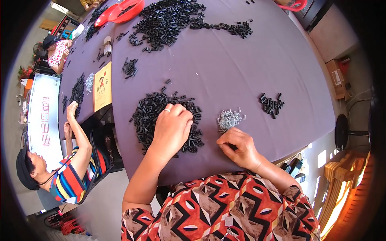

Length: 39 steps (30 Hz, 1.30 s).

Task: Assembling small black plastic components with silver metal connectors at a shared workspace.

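My left hand [172,125], with a ring on one finger, rests over a large pile of small black plastic pieces [145,114]. Its fingers are curled together, and the fingertips are hidden, so what they hold cannot be seen. My right hand [240,149] is closed in a pinch just in front of a small heap of silvery pieces [230,119] that look like tiny springs. Whatever lies in that pinch is too small or hidden to name. Farther right sits a smaller cluster of black pieces [272,105].
A purple-grey cloth [241,68] covers the table. At the far side lie a big black heap [169,22] and red baskets [128,11]. A yellow booklet [103,86] lies left, near a seated co-worker [72,168] in stripes. Another person [58,52] sits farther off.
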{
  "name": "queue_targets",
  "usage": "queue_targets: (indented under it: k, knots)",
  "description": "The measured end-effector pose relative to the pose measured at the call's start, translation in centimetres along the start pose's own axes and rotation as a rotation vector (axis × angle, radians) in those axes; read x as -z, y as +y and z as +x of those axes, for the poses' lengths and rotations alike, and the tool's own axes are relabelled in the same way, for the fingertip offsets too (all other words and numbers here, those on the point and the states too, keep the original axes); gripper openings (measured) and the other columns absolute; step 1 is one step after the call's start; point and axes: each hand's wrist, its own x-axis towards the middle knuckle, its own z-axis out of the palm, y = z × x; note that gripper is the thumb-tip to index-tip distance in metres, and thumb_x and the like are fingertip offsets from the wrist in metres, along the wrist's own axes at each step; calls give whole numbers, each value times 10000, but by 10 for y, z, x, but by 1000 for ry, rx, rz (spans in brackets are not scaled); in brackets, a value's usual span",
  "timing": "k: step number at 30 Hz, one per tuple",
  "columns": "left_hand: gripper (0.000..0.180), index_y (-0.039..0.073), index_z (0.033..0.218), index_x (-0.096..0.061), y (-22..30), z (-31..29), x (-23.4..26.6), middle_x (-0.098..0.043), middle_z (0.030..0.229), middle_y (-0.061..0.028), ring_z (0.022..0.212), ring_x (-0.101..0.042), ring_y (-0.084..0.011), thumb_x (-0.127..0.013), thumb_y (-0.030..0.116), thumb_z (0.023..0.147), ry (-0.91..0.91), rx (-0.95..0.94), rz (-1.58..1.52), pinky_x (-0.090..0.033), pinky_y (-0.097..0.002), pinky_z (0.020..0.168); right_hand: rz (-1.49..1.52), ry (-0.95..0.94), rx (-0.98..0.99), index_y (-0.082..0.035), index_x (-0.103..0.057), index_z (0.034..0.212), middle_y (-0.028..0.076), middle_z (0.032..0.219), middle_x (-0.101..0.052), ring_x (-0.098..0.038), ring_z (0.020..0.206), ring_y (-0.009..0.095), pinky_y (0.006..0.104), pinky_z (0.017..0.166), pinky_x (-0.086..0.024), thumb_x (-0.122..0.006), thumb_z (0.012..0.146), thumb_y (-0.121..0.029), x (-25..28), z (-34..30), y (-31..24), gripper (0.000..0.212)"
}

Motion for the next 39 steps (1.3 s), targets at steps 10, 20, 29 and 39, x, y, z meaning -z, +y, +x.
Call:
queue_targets:
  k: [10, 20, 29, 39]
  knots:
    - [128, 55, 894, -682, -11, 34, -8, -617, 969, -88, 968, -593, -313, -758, 79, 793, 30, -110, 30, -510, -421, 829, -2, 0, 1, -37, -679, 928, 93, 905, -694, -670, 883, 308, 394, 791, -551, -721, 803, 32, -1, 0, 1, 148]
    - [132, 7, 918, -636, -1, -3, -5, -695, 977, -94, 900, -681, -244, -746, 24, 847, 140, 74, -374, -537, -343, 807, -6, 9, 12, -26, -707, 937, 78, 908, -719, -677, 854, 272, 365, 756, -552, -727, 799, 60, 0, -1, 2, 164]
    - [183, -29, 1149, -653, 43, -59, -28, -697, 1044, -89, 899, -704, -157, -667, -18, 967, 64, 435, -1277, -585, -295, 814, 250, 10, -128, -17, -709, 968, 75, 914, -721, -680, 871, 204, 330, 783, -534, -696, 857, 65, 5, 12, -20, 138]
    - [143, -4, 1138, -635, 52, -61, -27, -696, 1096, -69, 964, -680, -130, -636, 23, 997, 139, 505, -1529, -553, -281, 858, 296, -6, -140, -4, -707, 1005, 89, 928, -697, -682, 850, 192, 302, 754, -552, -708, 873, 51, 3, 6, -22, 144]
